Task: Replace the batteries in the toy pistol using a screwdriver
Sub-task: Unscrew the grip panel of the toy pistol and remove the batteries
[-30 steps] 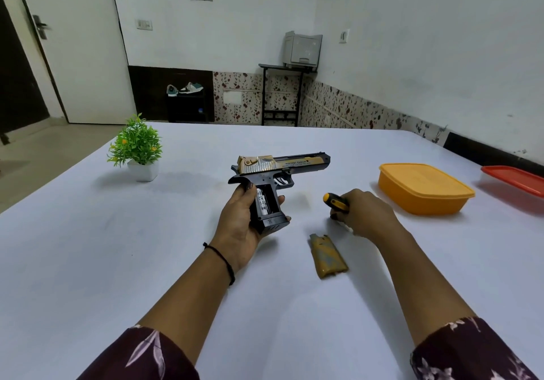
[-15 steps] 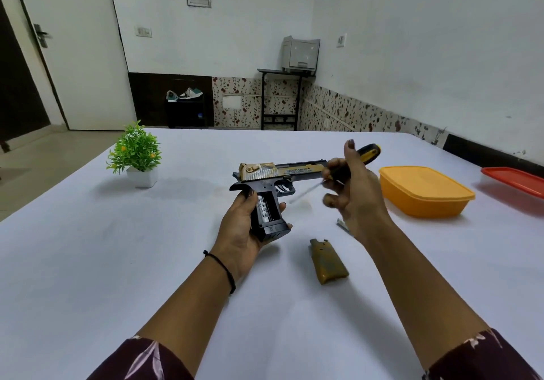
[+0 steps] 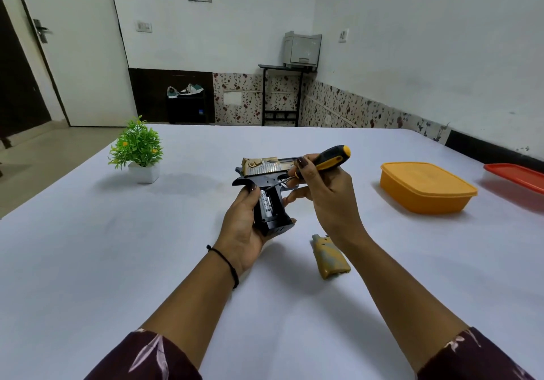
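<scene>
White worktop (image 3: 88,261) fills the head view. The toy pistol (image 3: 265,170) is held above it, centre. The left hand (image 3: 241,226) has its grip closed round the pistol handle, whose open side shows a battery (image 3: 265,203). Just right of the pistol, the right hand (image 3: 326,200) pinches the screwdriver (image 3: 329,158), tip at the pistol frame. A detached tan cover (image 3: 331,257) lies on the worktop, near and right of the pistol. A yellow container (image 3: 424,186) stands well right, a potted plant (image 3: 137,147) well left.

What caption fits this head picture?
Left hand holds the toy pistol, battery showing, while the right hand points a screwdriver at it.
</scene>
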